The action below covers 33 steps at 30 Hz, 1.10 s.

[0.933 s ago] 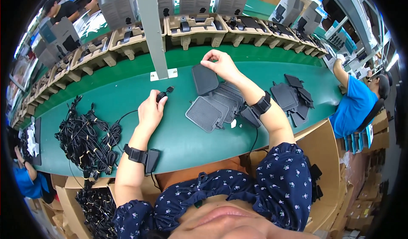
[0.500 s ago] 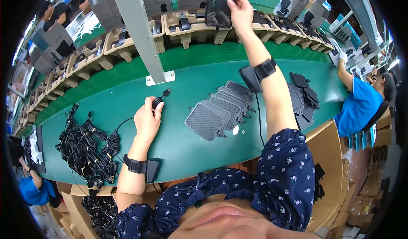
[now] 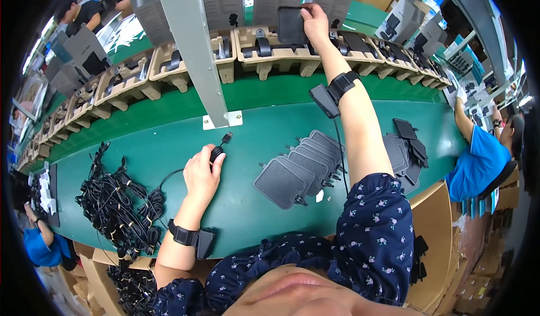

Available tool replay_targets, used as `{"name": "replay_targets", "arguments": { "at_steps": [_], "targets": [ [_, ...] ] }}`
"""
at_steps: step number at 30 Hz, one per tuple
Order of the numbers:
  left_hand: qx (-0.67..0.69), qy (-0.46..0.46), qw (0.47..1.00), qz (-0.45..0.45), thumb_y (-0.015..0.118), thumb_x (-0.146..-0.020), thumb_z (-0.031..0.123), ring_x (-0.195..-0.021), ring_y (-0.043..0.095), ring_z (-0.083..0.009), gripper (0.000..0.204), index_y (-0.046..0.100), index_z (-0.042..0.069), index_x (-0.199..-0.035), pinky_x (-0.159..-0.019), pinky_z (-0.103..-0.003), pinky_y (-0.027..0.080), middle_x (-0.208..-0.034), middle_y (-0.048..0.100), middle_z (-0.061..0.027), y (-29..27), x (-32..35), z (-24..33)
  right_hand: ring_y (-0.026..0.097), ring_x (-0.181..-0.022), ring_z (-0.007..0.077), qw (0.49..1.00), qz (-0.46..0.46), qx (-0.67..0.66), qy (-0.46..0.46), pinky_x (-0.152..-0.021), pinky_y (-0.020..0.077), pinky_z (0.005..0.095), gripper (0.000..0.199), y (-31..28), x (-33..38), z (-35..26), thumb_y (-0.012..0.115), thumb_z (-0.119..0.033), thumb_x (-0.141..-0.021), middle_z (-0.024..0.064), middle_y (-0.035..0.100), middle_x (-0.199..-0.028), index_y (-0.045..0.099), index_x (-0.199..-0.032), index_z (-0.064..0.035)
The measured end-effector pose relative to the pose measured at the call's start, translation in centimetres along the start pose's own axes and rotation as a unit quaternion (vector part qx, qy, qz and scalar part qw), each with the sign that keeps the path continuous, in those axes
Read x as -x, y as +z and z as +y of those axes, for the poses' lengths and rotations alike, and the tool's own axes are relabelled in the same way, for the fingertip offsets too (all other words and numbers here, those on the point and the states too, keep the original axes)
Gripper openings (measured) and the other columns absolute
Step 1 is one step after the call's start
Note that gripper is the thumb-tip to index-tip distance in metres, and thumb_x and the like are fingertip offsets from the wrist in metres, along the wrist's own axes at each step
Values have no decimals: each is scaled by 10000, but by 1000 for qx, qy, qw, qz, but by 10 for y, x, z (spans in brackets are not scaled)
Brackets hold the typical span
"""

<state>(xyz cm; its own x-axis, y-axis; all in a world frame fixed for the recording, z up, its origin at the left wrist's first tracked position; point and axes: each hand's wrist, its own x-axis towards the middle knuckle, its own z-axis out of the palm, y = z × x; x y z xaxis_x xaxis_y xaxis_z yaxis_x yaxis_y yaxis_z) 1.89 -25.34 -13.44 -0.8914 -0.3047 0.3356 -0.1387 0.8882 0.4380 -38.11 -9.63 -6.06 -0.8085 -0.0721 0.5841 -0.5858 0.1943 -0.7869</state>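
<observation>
My left hand (image 3: 201, 176) rests over the green table with its fingers closed around a bundled black cable (image 3: 216, 154); the plug sticks out past the fingertips, and a strand trails left toward a pile of similar cables (image 3: 115, 203). Stretched far forward, my right hand (image 3: 316, 25) pinches the right edge of a dark flat panel (image 3: 291, 27). It is held upright just over a brown moulded tray (image 3: 264, 67); whether it touches the tray I cannot tell. Several grey mesh panels (image 3: 281, 182) lie overlapping on the table between my arms.
More panels (image 3: 408, 147) are stacked at the right. A grey metal post (image 3: 197, 52) rises from the table near my left hand. Trays in a row, with grey printed boxes (image 3: 278, 1) behind, line the far side. A co-worker in blue (image 3: 478, 164) sits at right.
My right hand has turned the panel from its mesh side to a smooth-looking side, lower toward the tray. My left hand still holds the cable. The whole view has shifted slightly.
</observation>
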Motion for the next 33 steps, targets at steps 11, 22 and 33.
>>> {"name": "replay_targets", "arguments": {
  "at_steps": [11,22,33],
  "targets": [
    [13,16,1000,3,619,-810,238,-657,583,-246,220,532,81,-938,-621,-357,444,-734,600,-69,2,-2,-1,448,-1032,302,831,-40,522,-189,-877,362,447,295,19,39,15,504,-285,-850,135,500,-1051,579,-1120,-193],
    [67,101,991,52,666,-746,156,-705,521,-253,214,550,69,-904,-632,-373,416,-731,552,-58,-14,0,-1,570,-870,255,808,-362,148,-441,-753,415,382,307,20,213,-166,570,-287,-814,81,606,-914,568,-1045,-84],
    [129,-31,990,42,611,-824,177,-600,585,-236,240,559,28,-1004,-561,-340,458,-709,613,-77,-21,2,-19,568,-685,222,887,-264,192,-327,-642,414,328,188,-23,233,-191,622,-243,-800,51,612,-755,614,-922,-101]
  ]
}}
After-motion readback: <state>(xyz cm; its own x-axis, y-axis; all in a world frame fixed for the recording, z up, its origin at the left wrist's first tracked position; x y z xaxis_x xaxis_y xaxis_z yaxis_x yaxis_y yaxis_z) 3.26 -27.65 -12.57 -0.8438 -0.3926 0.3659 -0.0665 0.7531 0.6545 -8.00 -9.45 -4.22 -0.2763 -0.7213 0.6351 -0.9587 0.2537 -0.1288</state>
